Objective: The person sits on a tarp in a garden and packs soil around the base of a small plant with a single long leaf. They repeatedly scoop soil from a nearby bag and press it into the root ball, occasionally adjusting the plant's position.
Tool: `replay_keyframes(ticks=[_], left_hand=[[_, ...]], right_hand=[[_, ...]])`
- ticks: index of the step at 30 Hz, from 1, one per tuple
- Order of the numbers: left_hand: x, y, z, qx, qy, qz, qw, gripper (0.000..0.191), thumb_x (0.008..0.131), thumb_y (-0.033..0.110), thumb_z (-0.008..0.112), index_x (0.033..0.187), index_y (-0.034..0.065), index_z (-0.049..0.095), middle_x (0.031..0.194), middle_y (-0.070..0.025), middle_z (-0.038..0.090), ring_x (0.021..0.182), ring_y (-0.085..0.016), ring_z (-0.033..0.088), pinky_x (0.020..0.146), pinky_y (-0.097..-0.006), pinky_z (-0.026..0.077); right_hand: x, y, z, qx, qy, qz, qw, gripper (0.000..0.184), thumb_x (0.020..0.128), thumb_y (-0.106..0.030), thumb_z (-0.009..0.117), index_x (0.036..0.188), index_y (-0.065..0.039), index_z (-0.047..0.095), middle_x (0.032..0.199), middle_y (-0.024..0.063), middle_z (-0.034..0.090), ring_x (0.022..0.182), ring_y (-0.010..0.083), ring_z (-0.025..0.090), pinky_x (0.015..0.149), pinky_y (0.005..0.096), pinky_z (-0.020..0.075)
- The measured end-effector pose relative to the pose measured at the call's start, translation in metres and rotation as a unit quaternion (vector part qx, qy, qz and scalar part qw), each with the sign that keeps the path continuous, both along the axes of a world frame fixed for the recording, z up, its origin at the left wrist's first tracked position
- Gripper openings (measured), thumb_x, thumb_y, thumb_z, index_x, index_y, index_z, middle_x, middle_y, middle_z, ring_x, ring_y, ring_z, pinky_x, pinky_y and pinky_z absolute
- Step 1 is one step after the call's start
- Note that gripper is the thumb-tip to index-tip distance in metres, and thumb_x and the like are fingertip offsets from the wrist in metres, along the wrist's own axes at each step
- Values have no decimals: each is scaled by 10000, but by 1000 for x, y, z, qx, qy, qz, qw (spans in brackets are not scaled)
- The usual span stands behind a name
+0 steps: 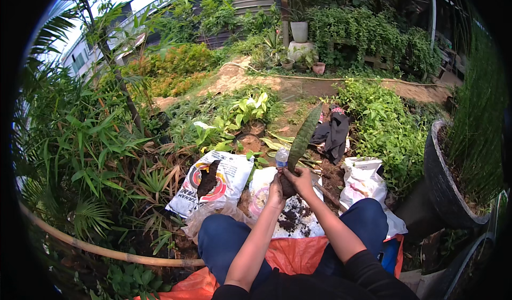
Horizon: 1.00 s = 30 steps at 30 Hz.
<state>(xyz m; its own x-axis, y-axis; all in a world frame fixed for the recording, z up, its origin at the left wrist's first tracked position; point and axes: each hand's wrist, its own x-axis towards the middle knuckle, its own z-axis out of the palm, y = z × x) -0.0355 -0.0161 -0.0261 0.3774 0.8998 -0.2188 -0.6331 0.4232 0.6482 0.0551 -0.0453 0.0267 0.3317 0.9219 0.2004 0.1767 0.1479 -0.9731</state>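
Note:
Between my left hand (277,190) and my right hand (300,181) is a dark clump of soil (287,187), with a tall snake plant leaf (306,136) standing up out of it. Both hands are closed around the clump, fingers near the leaf's base. Below them lies a white plastic sack (318,224) with loose dark soil (294,218) scattered on it. A clear plastic bottle (282,158) with a blue label is just beyond my hands. To the left, a printed white sack (236,166) has a torn opening showing dark soil.
Another white sack (362,180) stands by my right knee, near dark cloth (336,134). A large black planter (436,172) is at the right. Potted plants (252,108) grow ahead; a bamboo pole (108,253) crosses the lower left. Orange sheeting (296,254) lies beneath me.

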Motion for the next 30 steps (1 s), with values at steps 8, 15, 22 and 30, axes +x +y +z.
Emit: replay_keyframes(ticks=[8, 15, 22, 30], left_hand=[[5, -2, 4, -74, -66, -12, 995, 396, 946, 376, 307, 1146, 99, 508, 1093, -63, 576, 988, -190, 565, 860, -343, 460], [0, 2, 4, -62, -105, 1, 993, 371, 957, 307, 246, 1073, 86, 522, 1043, -78, 582, 985, -190, 555, 893, -315, 429], [-3, -4, 24, -62, -103, -94, 988, 457, 928, 447, 316, 1180, 104, 482, 1128, -83, 559, 1050, -220, 541, 876, -393, 457], [4, 3, -12, -54, -88, -13, 995, 287, 952, 252, 293, 1036, 98, 520, 984, -68, 584, 921, -202, 556, 857, -330, 435]], right_hand=[[3, -3, 12, 32, -66, 35, 997, 202, 783, -186, 666, 884, -11, 670, 758, 44, 654, 666, 88, 567, 632, 247, 447], [-3, 1, -11, 68, -53, 29, 996, 143, 789, -131, 647, 858, -10, 680, 728, 37, 651, 650, 80, 564, 605, 241, 447], [-1, 4, -3, 8, 123, -111, 986, 198, 798, -203, 646, 795, -7, 677, 756, 56, 646, 646, 100, 566, 621, 264, 456], [-1, 0, -3, 109, -218, 29, 969, 245, 721, -242, 688, 784, -6, 661, 659, 130, 618, 603, 222, 609, 553, 317, 440]])
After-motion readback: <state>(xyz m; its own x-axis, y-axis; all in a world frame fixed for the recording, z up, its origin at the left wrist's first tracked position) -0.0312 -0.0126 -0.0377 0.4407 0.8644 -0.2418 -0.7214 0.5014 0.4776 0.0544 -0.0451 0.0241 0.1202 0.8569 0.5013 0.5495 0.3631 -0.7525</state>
